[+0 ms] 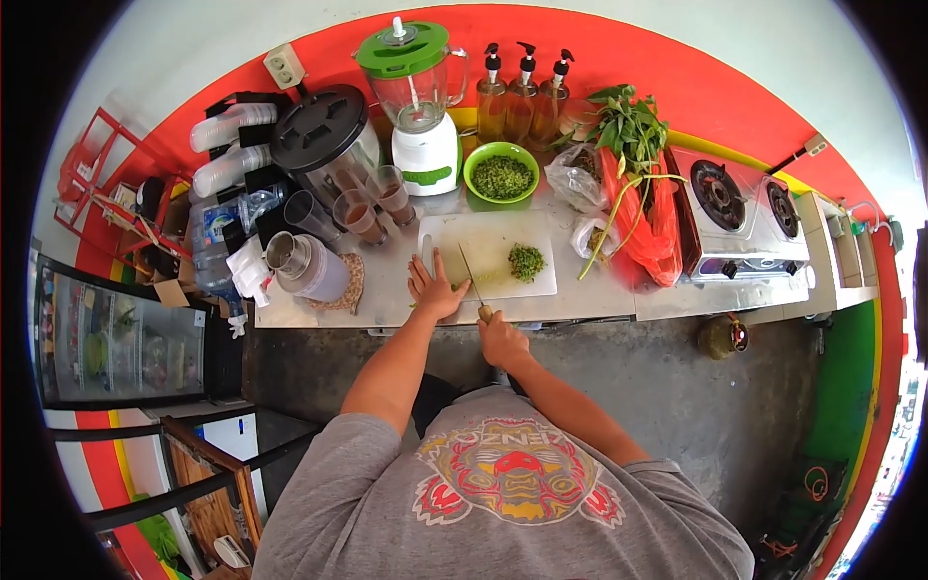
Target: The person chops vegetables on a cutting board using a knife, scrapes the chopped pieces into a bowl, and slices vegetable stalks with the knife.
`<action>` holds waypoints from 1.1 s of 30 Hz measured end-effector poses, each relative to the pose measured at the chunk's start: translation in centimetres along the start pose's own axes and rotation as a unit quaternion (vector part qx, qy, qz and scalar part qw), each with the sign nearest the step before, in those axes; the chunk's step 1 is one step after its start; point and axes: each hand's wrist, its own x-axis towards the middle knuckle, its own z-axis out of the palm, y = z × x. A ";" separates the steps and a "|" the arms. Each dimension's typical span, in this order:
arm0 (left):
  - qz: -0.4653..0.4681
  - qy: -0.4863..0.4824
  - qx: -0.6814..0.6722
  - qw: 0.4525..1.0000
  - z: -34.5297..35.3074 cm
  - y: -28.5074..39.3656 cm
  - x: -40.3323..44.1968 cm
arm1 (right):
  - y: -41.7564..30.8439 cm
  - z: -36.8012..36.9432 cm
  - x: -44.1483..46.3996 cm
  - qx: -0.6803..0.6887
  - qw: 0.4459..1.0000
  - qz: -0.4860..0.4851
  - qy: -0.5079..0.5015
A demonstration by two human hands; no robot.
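My right hand is wrapped round the handle of a kitchen knife, whose blade points away from me over the white cutting board. My left hand lies with fingers spread on the board's near left corner, its thumb close to the blade. A small heap of chopped green leaves sits on the right half of the board, right of the knife. Behind the board, a green bowl holds more chopped greens.
A blender, pump bottles and a lidded container stand along the back. Glasses and a jug are at left. A red plastic bag with leafy stems lies beside the gas stove.
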 end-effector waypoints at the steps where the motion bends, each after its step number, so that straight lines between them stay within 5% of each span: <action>1: -0.003 -0.001 -0.002 1.000 -0.1 0.0 -0.1 | 0.2 0.2 0.0 0.004 1.000 0.003 0.004; 10: -0.028 -0.006 -0.030 0.999 -0.8 0.9 -0.3 | 2.8 -2.2 -0.4 0.052 0.995 0.044 0.071; 22: 0.009 -0.015 -0.093 0.995 -0.3 -1.3 0.5 | 1.5 -0.9 0.3 0.033 0.997 -0.062 0.020; 33: -0.023 -0.024 -0.044 0.998 -0.8 0.5 0.3 | 4.2 -2.9 -0.5 0.053 0.994 0.032 0.088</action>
